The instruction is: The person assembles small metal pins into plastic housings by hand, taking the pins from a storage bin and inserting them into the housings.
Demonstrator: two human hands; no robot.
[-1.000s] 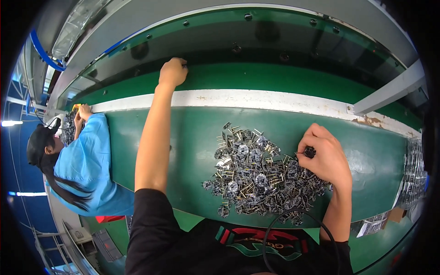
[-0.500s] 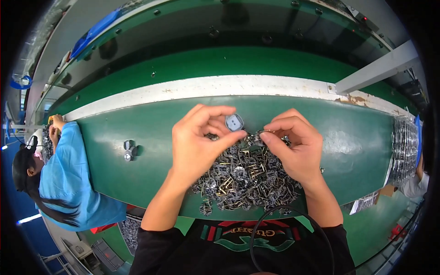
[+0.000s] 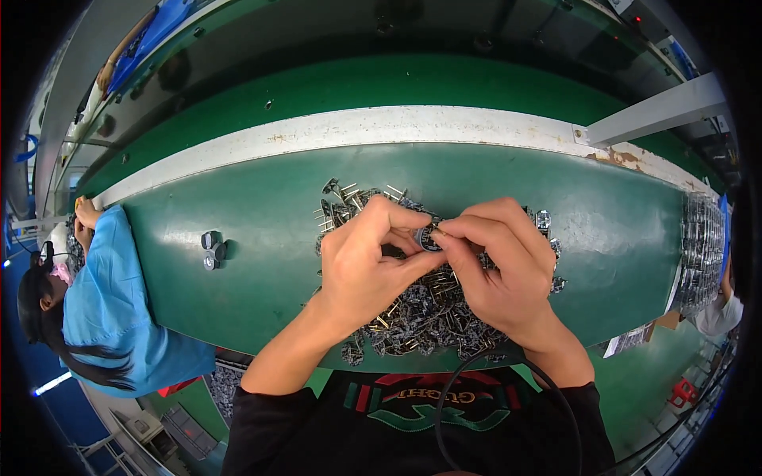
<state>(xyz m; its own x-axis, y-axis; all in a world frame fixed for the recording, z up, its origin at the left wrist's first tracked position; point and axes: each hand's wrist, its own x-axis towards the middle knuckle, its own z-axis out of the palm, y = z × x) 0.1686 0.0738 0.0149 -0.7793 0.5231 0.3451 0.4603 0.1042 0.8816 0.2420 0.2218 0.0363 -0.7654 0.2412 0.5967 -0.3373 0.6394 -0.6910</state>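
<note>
My left hand (image 3: 357,258) pinches a small round grey plastic housing (image 3: 426,239) between thumb and fingers, above the heap. My right hand (image 3: 508,266) is closed against the housing's right side, thumb and forefinger pinching a small metallic part (image 3: 436,228); its exact shape is mostly hidden by the fingertips. Beneath both hands spreads a heap of small dark parts with brass-coloured pins (image 3: 421,317). On the table to the left, two similar grey housings (image 3: 213,251) rest against each other.
The green table (image 3: 611,238) ends at a white rail (image 3: 357,127), with a green conveyor belt (image 3: 341,83) beyond. Stacked clear trays (image 3: 698,246) stand at the right. A co-worker in blue (image 3: 107,309) sits at the left. A black cable (image 3: 563,404) loops by my right forearm.
My hands have come together, and the right fingertips now meet the housing. The housing has turned from showing its two-slotted face. More of the heap's far side shows.
</note>
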